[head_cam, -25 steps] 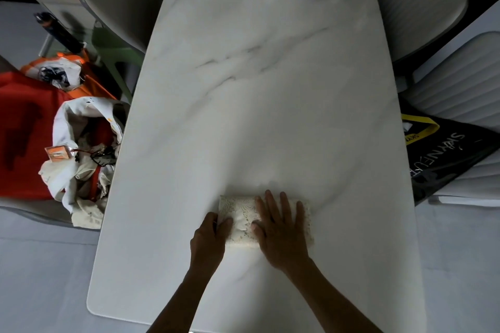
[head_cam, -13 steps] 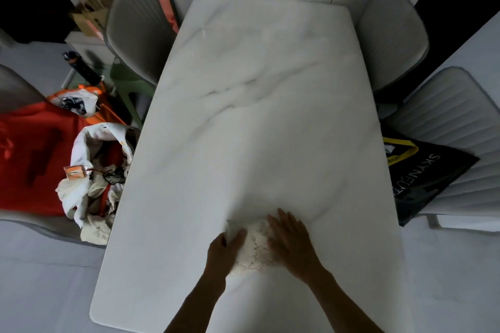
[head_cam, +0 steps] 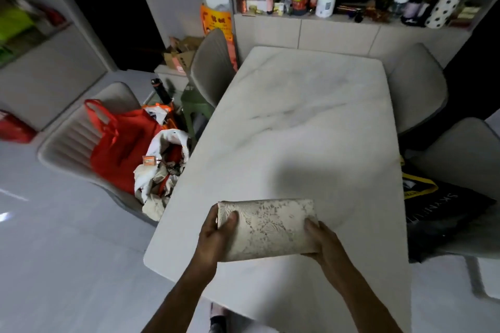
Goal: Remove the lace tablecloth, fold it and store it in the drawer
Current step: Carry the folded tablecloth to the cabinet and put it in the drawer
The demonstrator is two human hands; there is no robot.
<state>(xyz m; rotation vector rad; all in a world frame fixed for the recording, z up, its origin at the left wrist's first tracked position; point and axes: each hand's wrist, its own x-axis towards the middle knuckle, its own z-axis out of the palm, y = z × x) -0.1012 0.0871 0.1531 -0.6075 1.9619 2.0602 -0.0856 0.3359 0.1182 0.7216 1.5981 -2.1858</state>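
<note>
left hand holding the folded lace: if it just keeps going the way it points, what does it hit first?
Likely nothing soon: the left hand points forward over the bare marble table. Depth is unclear, but the cabinet beyond the far edge looks first.

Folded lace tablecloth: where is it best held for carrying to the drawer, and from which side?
By its two short ends, coming in from left and right, probably. The folded lace tablecloth is a long flat bundle; the left hand and right hand hold one end each, thumbs on top, which should stop the layers from opening.
</note>
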